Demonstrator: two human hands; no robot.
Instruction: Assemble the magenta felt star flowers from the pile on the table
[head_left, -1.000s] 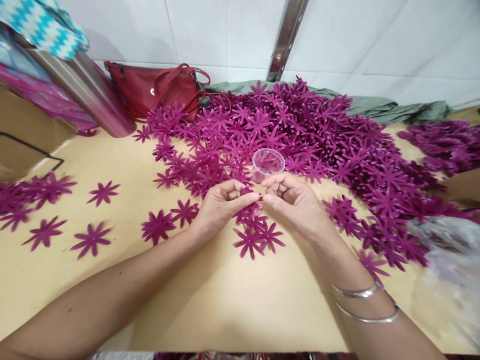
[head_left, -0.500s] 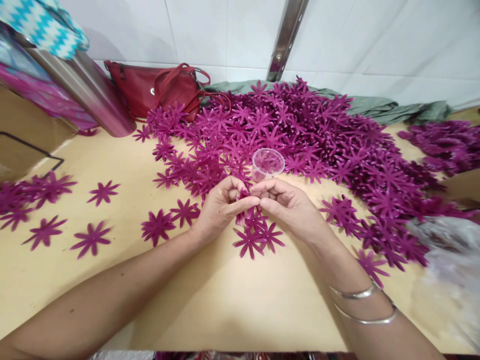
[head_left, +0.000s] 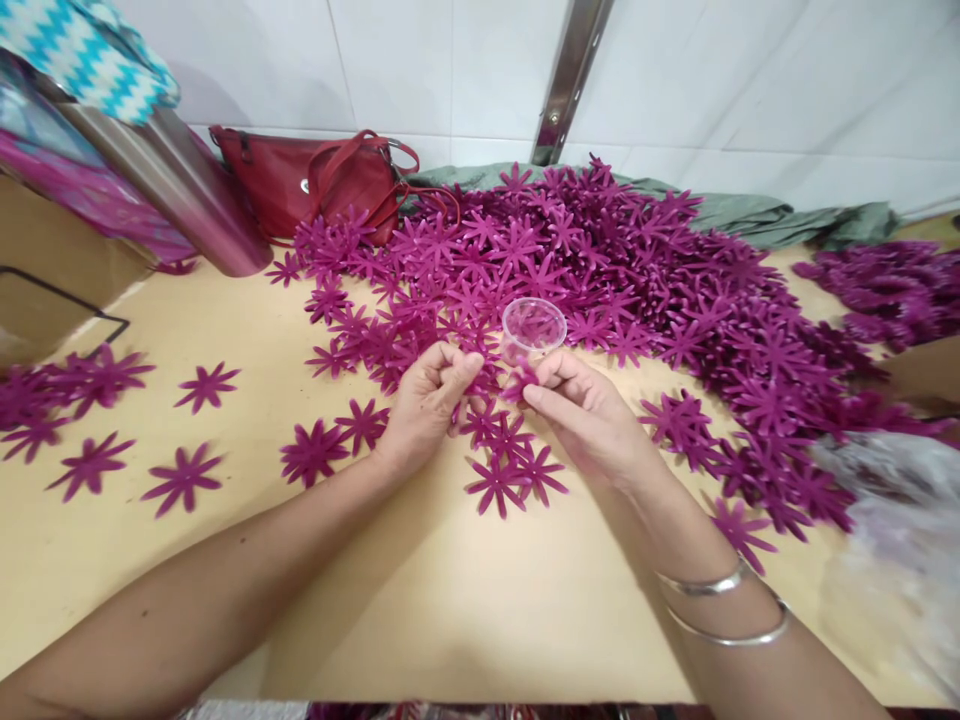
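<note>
My right hand (head_left: 596, 410) is closed, pinching a purple flower-shaped piece (head_left: 519, 381) between thumb and fingertips. My left hand (head_left: 427, 405) is beside it, a small gap away, with fingers curled and thumb pressed against the index finger. A bit of purple shows under the left fingers, but I cannot make out whether that hand holds it. Just behind the hands stands a clear plastic cup (head_left: 534, 325). Below and between them, several purple flower pieces (head_left: 498, 483) lie flat on the table (head_left: 465, 610), partly overlapping.
A large heap of purple flower pieces (head_left: 600, 250) spreads across the back and right. More single pieces (head_left: 182, 478) lie at left. A red handbag (head_left: 262, 185), a tumbler (head_left: 202, 190) and a cardboard box (head_left: 52, 270) stand at the left; a clear plastic bag (head_left: 907, 540) is at right.
My hands were together at one purple piece; now they are apart. The right hand holds a purple flower piece, and the left has shifted slightly left with its thumb raised.
</note>
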